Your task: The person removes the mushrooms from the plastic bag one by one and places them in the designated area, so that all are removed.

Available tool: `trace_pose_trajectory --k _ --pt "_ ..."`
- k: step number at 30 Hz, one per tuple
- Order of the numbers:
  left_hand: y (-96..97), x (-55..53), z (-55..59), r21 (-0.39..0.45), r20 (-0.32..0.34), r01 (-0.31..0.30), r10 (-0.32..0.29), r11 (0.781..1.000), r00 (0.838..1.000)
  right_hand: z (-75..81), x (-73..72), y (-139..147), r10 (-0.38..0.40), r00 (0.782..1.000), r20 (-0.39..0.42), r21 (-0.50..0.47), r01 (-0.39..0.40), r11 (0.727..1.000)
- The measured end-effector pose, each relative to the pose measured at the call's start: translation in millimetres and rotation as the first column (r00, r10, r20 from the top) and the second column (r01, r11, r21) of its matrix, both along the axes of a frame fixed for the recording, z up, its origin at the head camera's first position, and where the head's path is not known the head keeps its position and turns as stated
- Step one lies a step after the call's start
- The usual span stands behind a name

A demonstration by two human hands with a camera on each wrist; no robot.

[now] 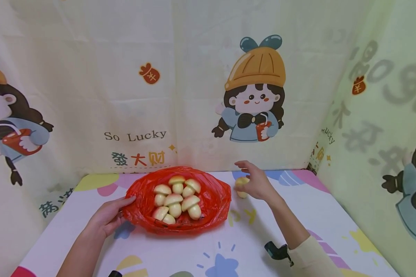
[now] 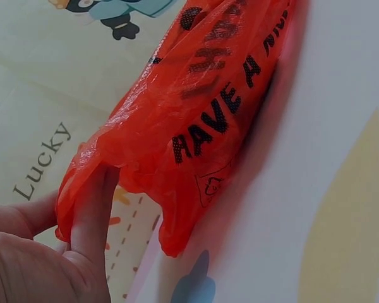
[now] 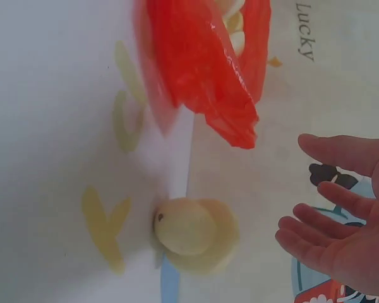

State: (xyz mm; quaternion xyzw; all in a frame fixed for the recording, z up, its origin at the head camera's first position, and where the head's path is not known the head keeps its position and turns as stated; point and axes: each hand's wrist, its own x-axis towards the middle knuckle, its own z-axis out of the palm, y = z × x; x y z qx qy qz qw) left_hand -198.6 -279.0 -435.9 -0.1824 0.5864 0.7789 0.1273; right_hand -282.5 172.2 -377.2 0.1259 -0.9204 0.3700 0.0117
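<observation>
A red plastic bag point(image 1: 216, 192) lies mouth up on the table, with several mushrooms point(image 1: 173, 200) in it, cream-stemmed with yellow-pink caps. On its left rim my left hand point(image 1: 105, 217) pinches the plastic between thumb and fingers; the left wrist view shows the bag's printed side point(image 2: 221, 107) beside these fingers. One more mushroom point(image 1: 242, 194) stands on the table to the right of the bag. My right hand point(image 1: 257, 184) hovers over it, partly covering it in the head view. In the right wrist view its fingers point(image 3: 312, 221) are spread and hold nothing, apart from that mushroom point(image 3: 189, 230).
A patterned cloth point(image 1: 222, 250) with coloured prints covers the table. Behind it hangs a cream printed curtain point(image 1: 194, 96), close to the table's back edge, and another curtain panel point(image 1: 378, 127) closes off the right side. A black wrist camera point(image 1: 277, 251) is strapped to my right wrist.
</observation>
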Motion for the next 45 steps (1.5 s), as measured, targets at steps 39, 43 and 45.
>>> trace_pose_trajectory --k 39,43,45 --pt "1.5 1.3 3.3 0.027 -0.002 0.008 -0.008 1.0 1.0 -8.1 9.9 -34.6 0.156 0.987 0.039 -0.211 -0.144 0.967" --pt "2.0 2.4 2.2 0.002 0.001 0.003 -0.003 1.0 1.0 -10.0 10.1 -39.0 0.185 0.982 0.043 -0.211 -0.173 0.962" --pt "2.1 2.5 1.9 -0.006 0.0 0.002 -0.002 1.0 1.0 -10.7 10.0 -40.6 0.205 0.978 0.047 -0.21 -0.191 0.959"
